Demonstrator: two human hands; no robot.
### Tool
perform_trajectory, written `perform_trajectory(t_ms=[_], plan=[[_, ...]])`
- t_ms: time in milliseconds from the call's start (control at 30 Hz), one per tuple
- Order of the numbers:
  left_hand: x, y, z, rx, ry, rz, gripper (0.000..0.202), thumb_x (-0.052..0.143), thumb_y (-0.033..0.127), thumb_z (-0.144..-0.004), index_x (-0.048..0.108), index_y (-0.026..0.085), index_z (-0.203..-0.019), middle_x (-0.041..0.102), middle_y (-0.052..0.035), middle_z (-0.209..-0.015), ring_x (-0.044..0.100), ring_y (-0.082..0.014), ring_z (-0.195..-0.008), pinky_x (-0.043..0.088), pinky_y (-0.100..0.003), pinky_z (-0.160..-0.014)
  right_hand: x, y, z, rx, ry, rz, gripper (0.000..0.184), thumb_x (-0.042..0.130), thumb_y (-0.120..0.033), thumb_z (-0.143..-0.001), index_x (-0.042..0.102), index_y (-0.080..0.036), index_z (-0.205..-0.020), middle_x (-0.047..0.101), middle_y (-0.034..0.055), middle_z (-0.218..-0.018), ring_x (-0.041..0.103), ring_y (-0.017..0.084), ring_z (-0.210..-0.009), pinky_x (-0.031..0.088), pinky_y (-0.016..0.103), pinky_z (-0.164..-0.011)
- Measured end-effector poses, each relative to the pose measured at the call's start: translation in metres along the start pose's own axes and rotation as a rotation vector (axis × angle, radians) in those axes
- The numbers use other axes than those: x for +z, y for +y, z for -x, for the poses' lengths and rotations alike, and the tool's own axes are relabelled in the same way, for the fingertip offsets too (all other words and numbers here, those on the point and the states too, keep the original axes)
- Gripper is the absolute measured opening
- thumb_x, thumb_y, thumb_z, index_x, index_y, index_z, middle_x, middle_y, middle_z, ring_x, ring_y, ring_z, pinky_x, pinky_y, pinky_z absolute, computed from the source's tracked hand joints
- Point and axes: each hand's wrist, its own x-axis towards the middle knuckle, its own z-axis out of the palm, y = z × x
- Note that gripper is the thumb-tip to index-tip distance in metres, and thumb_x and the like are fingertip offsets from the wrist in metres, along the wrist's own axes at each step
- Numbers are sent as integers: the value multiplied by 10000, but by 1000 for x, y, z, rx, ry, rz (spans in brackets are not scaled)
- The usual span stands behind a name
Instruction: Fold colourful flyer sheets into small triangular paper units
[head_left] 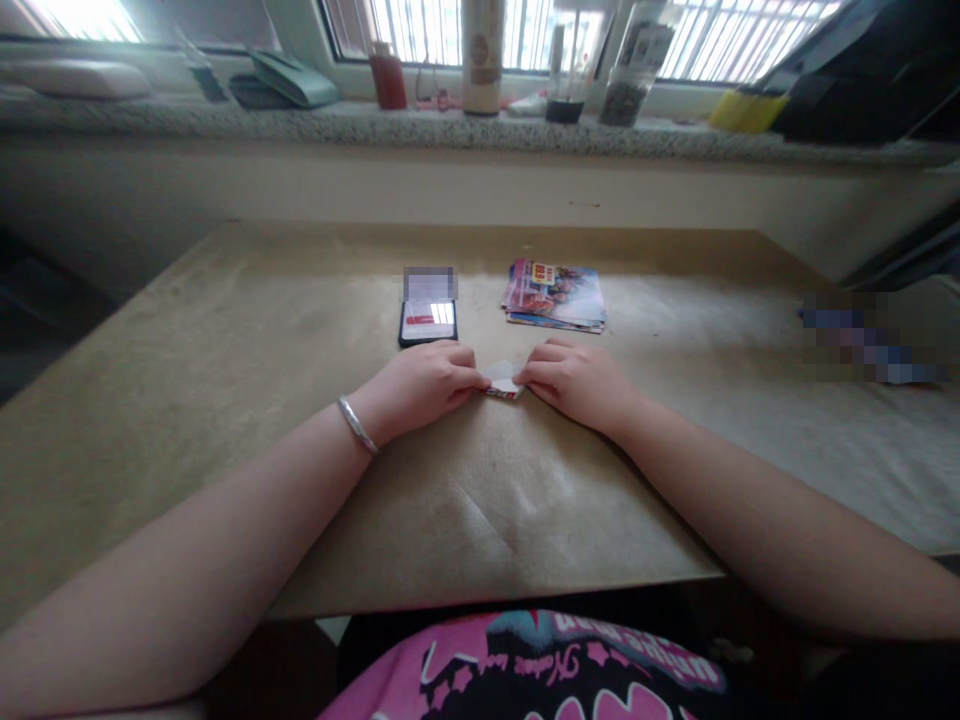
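Observation:
Between my two hands is a small folded piece of paper (504, 383), whitish on top with a reddish printed lower edge. My left hand (431, 382), with a silver bangle at the wrist, pinches its left end. The right end is held by the fingertips of my right hand (574, 380). Both hands rest low at the tabletop. Just beyond my left hand lies a phone (428, 320) with its screen lit. A stack of colourful printed sheets (555, 296) lies beyond my right hand.
The table (480, 500) has a tan cover. A blurred, bluish flat item (862, 345) lies at the right. Along the granite windowsill (420, 128) stand a red bottle (388, 76), a tall pale bottle (482, 55), clear containers and a green case (289, 78).

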Motion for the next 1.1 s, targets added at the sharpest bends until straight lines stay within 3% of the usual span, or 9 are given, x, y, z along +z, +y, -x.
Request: perform_trajectory(t_ms=[567,867,1100], plan=[[-10,-4,5,22,-71,-33,247,492,277,-935,738,257,-924,604,-27,-776,546,-129,-706,400,-239,-625,-10,6,7,-67,-29,19,284,455,-230,-946,738,-255,-926,707,33,-901,557,169,-820,364,287,-660],[-17,-9,11,-9,-110,16,224,528,256,-895,750,279,-903,644,-16,-809,563,-118,-694,417,-228,-630,-16,14,11,-20,-48,5,270,494,-205,-911,761,-243,-909,732,30,-909,577,203,-920,426,314,-763],[-12,-7,10,5,-77,92,230,506,185,-889,726,234,-936,689,-17,-1015,629,-135,-879,479,-246,-799,-8,17,15,113,66,-108,205,530,-181,-851,733,-208,-861,726,53,-905,622,200,-871,468,336,-808]])
